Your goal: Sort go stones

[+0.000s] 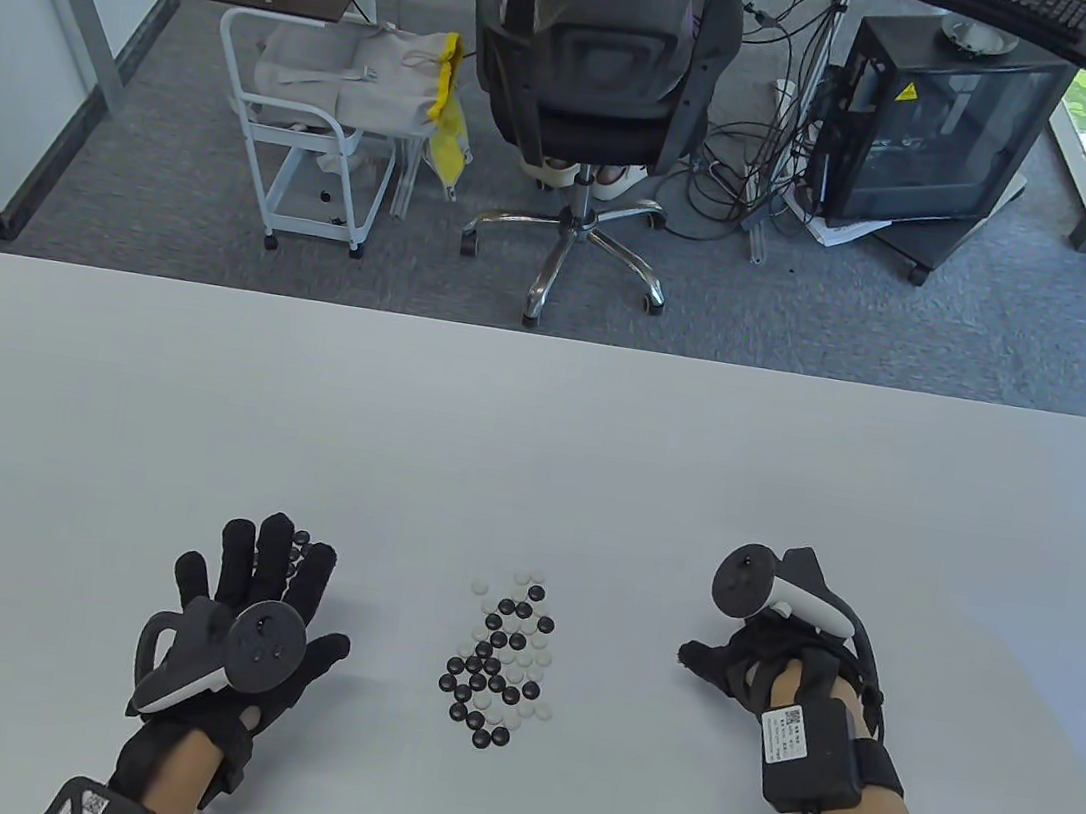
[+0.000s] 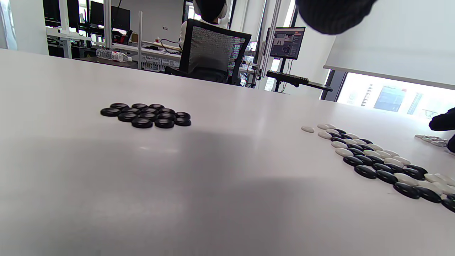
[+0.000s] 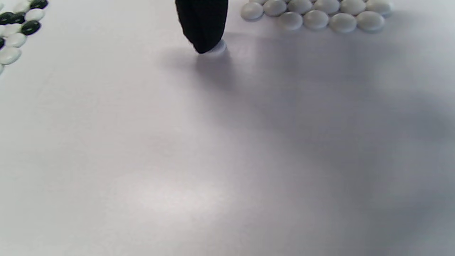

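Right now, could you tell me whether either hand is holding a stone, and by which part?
Neither grips one. The left hand lies flat; a right fingertip presses a white stone from above.

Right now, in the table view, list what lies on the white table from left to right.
Black-gloved left hand lying flat → mixed cluster of black and white Go stones → black-gloved right hand.

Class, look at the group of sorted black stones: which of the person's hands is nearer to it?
Left. The left hand hovers over the sorted black stones; the right hand lies beyond the mixed pile.
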`<action>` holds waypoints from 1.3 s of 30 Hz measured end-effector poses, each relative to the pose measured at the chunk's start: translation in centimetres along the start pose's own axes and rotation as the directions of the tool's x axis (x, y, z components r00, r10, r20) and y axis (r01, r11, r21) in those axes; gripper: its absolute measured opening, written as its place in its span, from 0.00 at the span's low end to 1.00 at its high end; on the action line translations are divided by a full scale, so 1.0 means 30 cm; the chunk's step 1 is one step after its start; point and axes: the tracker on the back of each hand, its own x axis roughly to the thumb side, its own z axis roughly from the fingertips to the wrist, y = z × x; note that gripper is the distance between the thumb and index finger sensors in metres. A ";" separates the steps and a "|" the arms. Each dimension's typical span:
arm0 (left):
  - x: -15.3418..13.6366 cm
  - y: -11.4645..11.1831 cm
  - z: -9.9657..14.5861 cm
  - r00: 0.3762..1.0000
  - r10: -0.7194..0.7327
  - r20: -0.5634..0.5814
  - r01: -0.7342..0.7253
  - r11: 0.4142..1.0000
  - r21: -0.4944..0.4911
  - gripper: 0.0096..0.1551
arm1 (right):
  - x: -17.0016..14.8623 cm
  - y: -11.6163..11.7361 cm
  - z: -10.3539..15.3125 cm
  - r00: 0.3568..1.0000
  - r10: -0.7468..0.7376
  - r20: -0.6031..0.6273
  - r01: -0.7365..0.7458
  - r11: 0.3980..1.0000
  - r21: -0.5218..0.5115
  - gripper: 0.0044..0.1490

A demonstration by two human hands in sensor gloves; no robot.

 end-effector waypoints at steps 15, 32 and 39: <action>-0.002 0.001 0.000 1.000 0.001 -0.007 -0.001 1.000 -0.004 0.51 | -0.085 -0.014 -0.004 0.994 -0.069 -0.082 0.066 0.997 -0.035 0.42; -0.003 -0.002 -0.006 1.000 0.000 -0.013 0.000 1.000 -0.023 0.51 | 0.500 -0.085 -0.118 0.936 -0.021 0.351 0.035 0.999 -0.036 0.42; -0.001 0.007 0.000 1.000 0.002 0.001 -0.002 1.000 -0.012 0.51 | 0.751 -0.051 -0.212 0.914 0.084 0.396 -0.091 0.996 0.000 0.43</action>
